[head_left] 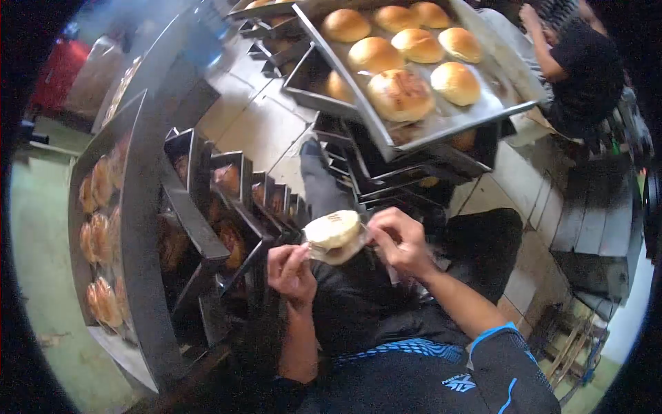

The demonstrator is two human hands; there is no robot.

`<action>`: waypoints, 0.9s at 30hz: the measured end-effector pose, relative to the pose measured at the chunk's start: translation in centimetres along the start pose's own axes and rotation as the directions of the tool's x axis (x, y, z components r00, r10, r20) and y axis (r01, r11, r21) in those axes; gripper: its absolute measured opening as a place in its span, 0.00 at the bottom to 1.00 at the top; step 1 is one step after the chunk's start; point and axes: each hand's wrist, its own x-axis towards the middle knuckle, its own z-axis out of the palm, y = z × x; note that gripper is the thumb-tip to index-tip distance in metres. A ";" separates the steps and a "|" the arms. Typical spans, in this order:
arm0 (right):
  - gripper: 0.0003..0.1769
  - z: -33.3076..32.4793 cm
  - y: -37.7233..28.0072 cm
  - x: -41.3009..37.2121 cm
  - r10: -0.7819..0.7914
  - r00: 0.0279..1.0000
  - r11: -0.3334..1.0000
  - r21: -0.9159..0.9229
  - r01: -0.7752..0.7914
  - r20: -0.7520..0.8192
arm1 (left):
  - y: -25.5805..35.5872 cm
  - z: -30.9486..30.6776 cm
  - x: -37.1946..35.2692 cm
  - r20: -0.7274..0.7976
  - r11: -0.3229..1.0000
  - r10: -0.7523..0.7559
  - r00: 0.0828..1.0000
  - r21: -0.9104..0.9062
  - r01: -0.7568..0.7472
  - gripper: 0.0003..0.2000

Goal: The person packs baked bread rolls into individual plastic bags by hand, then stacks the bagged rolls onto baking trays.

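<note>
A pale round bun [334, 228] with brown marks on top is held above my lap, in what looks like a clear plastic bag [349, 249]. My left hand [292, 274] pinches the bag's left edge between thumb and fingers. On the other side, my right hand [401, 241] has its fingers closed on the bag's right end. Just beyond my hands, a metal tray [474, 121] with several golden buns [417, 45] rests on a stack of trays.
Stacked dark trays [200, 228] with buns stand close on my left, beside a tilted tray [134, 317] of wrapped buns. Tiled floor [258, 124] shows between the stacks. At the upper right another person [583, 72] sits, near a grey metal box [593, 228].
</note>
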 end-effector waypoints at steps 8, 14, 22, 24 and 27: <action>0.09 3.0 0.7 3.9 -0.445 0.894 0.847 -0.300 0.439 0.054 | 1.7 4.0 2.3 -0.050 0.990 0.017 0.999 -0.141 -0.024 0.04; 0.19 2.4 0.0 -1.0 0.089 0.964 0.949 -0.271 -0.159 -0.252 | 3.0 -0.8 -0.8 0.166 0.569 -0.746 0.644 -0.343 0.747 0.05; 0.17 -0.6 -1.0 -7.6 0.199 0.975 0.842 -0.492 -0.223 -0.102 | 7.5 -5.0 -7.4 0.161 0.730 -0.658 0.736 -0.106 0.675 0.05; 0.10 -1.7 -3.7 -5.2 0.185 0.980 0.859 -0.473 -0.195 -0.068 | 7.5 -5.4 -4.2 0.127 0.702 -0.693 0.710 -0.105 0.704 0.07; 0.23 0.4 -4.8 -2.1 -0.182 0.924 0.769 -0.537 0.347 0.336 | 5.8 -4.5 -0.6 0.227 0.562 -0.783 0.579 -0.143 0.815 0.06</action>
